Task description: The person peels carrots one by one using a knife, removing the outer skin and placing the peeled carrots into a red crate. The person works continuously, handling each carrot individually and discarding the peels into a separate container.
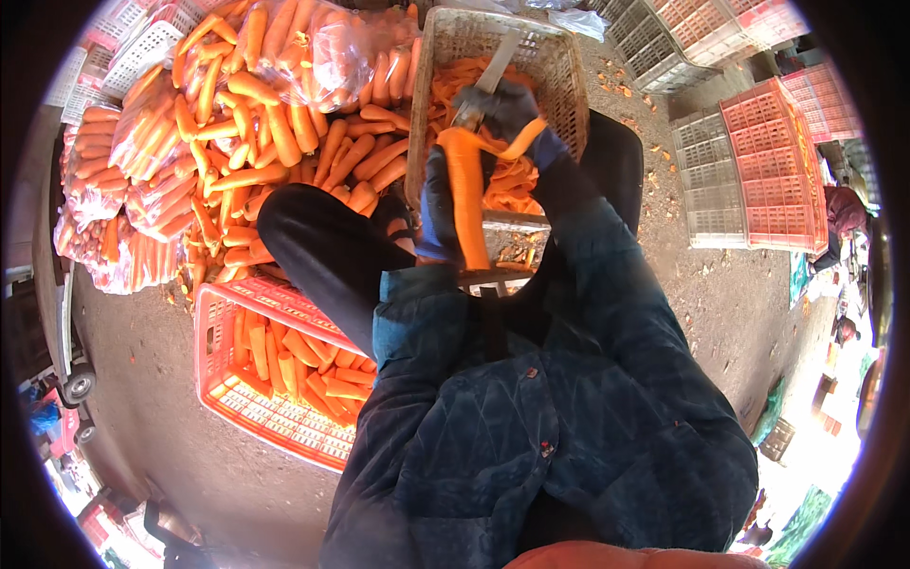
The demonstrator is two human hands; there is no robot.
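Observation:
My left hand [439, 213], in a dark glove with a blue cuff, grips a long carrot [466, 203] whose surface looks freshly shaved. My right hand [508, 110], gloved too, is closed around a flat metal peeling tool [498, 62] at the carrot's far end. A broad strip of carrot peel [525, 140] curls off beside the right wrist. Both hands are over a dirty plastic crate [572, 78] that holds a heap of peelings [513, 181]. The tool's cutting edge is partly hidden by the fingers.
Loose carrots [274, 131] pile up at the left, near filled clear plastic bags [153, 135]. A red crate [202, 348] with peeled carrots [306, 370] stands by my left knee. Stacked crates [768, 163] are at the right, with a person [844, 213] behind.

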